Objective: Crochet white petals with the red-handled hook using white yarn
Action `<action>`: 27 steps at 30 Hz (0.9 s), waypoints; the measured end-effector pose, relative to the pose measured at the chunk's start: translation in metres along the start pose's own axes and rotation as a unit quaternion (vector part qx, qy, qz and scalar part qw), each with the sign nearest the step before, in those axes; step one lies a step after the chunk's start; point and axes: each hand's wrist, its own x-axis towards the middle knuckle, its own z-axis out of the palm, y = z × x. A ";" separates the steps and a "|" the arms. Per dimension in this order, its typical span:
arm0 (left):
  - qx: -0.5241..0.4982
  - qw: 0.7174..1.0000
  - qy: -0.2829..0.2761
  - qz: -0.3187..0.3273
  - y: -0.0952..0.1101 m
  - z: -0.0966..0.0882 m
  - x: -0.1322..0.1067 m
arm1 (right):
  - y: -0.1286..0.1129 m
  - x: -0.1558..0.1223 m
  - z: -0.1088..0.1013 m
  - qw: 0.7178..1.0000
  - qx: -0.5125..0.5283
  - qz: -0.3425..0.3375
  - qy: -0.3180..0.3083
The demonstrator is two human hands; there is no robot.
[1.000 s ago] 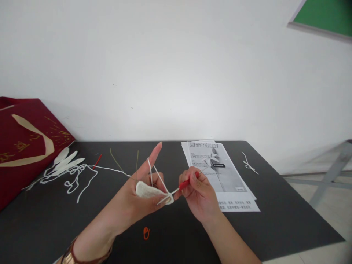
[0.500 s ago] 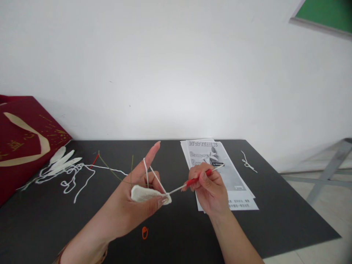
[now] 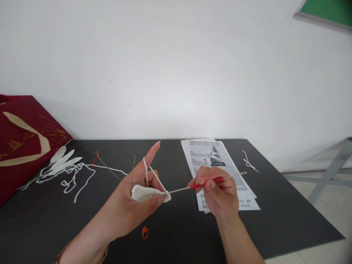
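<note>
My left hand (image 3: 137, 200) pinches a small white crocheted piece (image 3: 147, 193) between thumb and fingers, its index finger raised. White yarn (image 3: 158, 179) loops over that finger and runs down to the tip of the piece. A thin green wire (image 3: 114, 174) sticks out behind the hand. In my right hand (image 3: 217, 190) is a crochet hook (image 3: 205, 183) with a red grip, held like a pen. The hook's left end meets the right tip of the crocheted piece; its other metal end points right, over the printed sheets.
Printed sheets (image 3: 233, 165) lie behind my right hand. An orange stitch marker (image 3: 145, 232) is near the front. Several white crocheted petals (image 3: 64, 161) and tangled yarn lie left, by a dark red bag (image 3: 24, 139). A knotted white yarn scrap (image 3: 247, 163) lies right.
My right hand and the crochet hook have shifted right and slightly down, drawing the hook away from the left hand. My left hand and the white piece have barely moved.
</note>
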 end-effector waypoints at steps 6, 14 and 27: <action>0.015 1.000 0.010 0.007 -0.004 -0.001 0.002 | -0.003 -0.005 -0.003 0.997 -0.070 -0.036 -0.020; 0.066 0.997 0.042 0.022 -0.008 -0.002 0.001 | -0.006 -0.011 -0.002 0.985 -0.145 -0.089 -0.026; 0.148 0.977 0.137 0.066 -0.014 0.012 0.004 | -0.011 -0.020 0.014 0.895 -0.362 -0.248 -0.077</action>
